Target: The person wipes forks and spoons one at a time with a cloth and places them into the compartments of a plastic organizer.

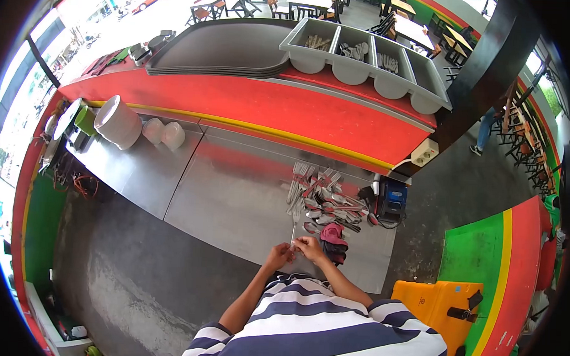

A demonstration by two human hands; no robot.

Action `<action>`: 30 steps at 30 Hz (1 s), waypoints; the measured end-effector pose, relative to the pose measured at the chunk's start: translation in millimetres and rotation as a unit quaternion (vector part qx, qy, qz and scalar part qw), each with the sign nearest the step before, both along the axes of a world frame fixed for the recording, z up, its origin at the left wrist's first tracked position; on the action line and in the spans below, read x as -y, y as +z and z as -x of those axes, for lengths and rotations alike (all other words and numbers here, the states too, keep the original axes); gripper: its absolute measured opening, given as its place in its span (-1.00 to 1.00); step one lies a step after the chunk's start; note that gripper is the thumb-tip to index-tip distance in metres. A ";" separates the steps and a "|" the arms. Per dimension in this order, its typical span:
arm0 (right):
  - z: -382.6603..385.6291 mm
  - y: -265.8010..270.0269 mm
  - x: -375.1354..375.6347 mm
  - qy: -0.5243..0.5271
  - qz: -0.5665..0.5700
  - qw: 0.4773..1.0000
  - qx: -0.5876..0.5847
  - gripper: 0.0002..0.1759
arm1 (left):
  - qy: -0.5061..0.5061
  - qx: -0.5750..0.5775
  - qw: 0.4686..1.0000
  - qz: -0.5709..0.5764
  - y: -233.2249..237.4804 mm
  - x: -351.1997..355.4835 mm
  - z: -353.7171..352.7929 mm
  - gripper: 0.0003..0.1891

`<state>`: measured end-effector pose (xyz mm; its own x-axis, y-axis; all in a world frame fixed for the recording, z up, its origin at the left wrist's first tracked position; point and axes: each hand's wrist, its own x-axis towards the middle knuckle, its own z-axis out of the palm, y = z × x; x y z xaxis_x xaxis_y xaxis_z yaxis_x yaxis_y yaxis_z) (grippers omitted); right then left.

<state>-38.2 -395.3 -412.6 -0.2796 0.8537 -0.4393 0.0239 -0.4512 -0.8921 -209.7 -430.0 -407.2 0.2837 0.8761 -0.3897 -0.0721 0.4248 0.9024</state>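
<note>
A fork (295,221) points away from me, its handle end between my two hands at the counter's near edge. My left hand (281,256) is closed at the handle, and my right hand (306,246) pinches it from the other side. Just beyond lies a loose pile of forks, spoons and knives (334,203) on the steel counter (228,176). A dark red and black cloth (333,242) is bunched right of my right hand.
A grey cutlery caddy (377,63) and stacked trays (220,47) stand on the red ledge. Stacked white plates (117,122) and bowls are at the left. Beside the pile sits a blue-black device (393,200). A person's leg (485,131) shows at the right.
</note>
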 end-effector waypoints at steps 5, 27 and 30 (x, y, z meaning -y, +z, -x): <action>-36.6 13.1 6.4 -0.001 -0.031 0.999 -0.012 -0.77 | 0.042 -0.040 0.998 -0.029 18.1 11.7 -45.6 -0.79; -163.0 -10.9 48.2 -0.028 -0.387 0.883 0.265 -0.52 | 0.292 -0.071 0.954 -0.022 24.9 97.0 -154.1 -0.74; -152.9 28.6 54.4 -0.015 -0.397 0.904 0.157 -0.56 | 0.275 -0.091 0.957 -0.026 37.9 98.1 -154.3 -0.76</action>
<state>114.7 -449.7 -384.0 -0.2183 0.9403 0.2610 0.3310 0.3230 -0.8866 -55.3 -528.1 -369.3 -0.2948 0.8926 -0.3411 -0.1128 0.3220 0.9400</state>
